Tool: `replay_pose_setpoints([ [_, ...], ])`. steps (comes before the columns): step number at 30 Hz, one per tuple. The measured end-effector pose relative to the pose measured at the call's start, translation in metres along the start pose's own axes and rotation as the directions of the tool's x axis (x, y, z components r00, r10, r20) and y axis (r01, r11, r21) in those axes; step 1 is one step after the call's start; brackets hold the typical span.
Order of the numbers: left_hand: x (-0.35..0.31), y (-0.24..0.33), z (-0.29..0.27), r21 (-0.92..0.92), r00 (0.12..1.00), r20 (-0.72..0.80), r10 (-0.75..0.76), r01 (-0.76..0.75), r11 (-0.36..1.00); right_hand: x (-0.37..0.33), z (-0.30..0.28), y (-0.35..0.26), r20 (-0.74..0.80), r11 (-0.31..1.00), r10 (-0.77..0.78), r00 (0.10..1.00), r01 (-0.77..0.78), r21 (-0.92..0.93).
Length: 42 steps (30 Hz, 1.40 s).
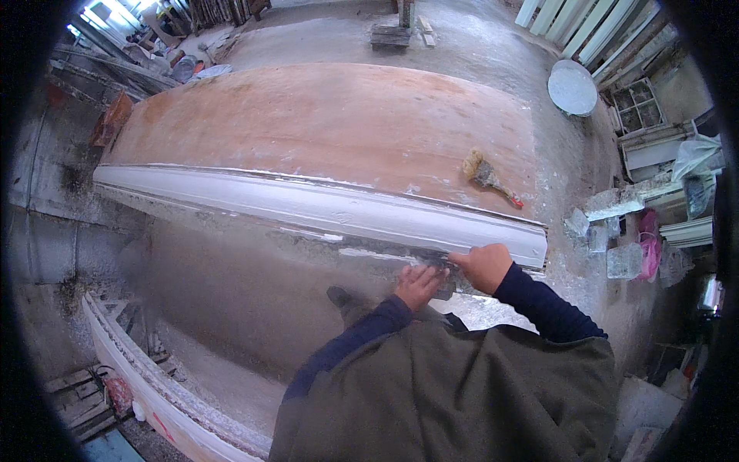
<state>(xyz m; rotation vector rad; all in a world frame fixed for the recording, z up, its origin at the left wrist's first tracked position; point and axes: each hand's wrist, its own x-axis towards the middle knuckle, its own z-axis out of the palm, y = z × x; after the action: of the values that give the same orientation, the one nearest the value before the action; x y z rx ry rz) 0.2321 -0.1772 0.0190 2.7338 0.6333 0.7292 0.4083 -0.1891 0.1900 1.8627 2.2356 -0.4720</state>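
A long white plaster moulding (339,216) runs along the near edge of a reddish-brown tabletop (323,115). Close to its right end, both my hands meet at the table's front side. My right hand (486,268) is closed in a fist around a dark flat tool (444,290), whose exact kind is partly hidden by the fingers. Beside it, my left hand (419,286) has its fingers stretched out and slightly apart, tips against the tool. On the tabletop beyond the moulding lies a brush (486,175) with pale bristles and a red-tipped handle.
Another long white moulded piece (158,385) curves along the lower left. At right stand a round white bucket or lid (572,88), clear plastic containers (624,262) and a pink bag (649,245). White lengths (581,23) lean at the upper right. A low wooden block (390,35) sits behind the table.
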Motion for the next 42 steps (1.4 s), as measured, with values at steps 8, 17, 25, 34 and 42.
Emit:
replay_pose_setpoints([
  [8,-0.005,-0.014,0.034,-0.017,0.999,-0.043,-0.028,0.027,0.999,0.017,0.010,0.005,0.063,0.995,-0.094,0.994,0.097,-0.039],
  [17,-0.023,-0.020,0.067,-0.383,0.955,0.165,-0.247,0.293,0.876,0.027,0.013,0.020,0.154,0.987,-0.144,0.978,0.154,-0.056],
  [25,-0.013,-0.017,0.054,-0.446,0.937,0.209,-0.278,0.345,0.826,0.009,0.024,-0.013,0.011,0.992,0.009,1.000,-0.010,0.123],
  [34,-0.001,-0.007,0.027,-0.214,0.982,-0.163,-0.097,0.061,0.975,-0.021,0.075,-0.025,-0.223,0.983,0.179,0.958,-0.164,0.082],
  [42,0.004,-0.006,0.010,-0.292,0.992,0.007,-0.125,0.122,0.949,-0.026,0.080,-0.013,-0.204,0.964,0.209,0.956,-0.165,0.209],
])
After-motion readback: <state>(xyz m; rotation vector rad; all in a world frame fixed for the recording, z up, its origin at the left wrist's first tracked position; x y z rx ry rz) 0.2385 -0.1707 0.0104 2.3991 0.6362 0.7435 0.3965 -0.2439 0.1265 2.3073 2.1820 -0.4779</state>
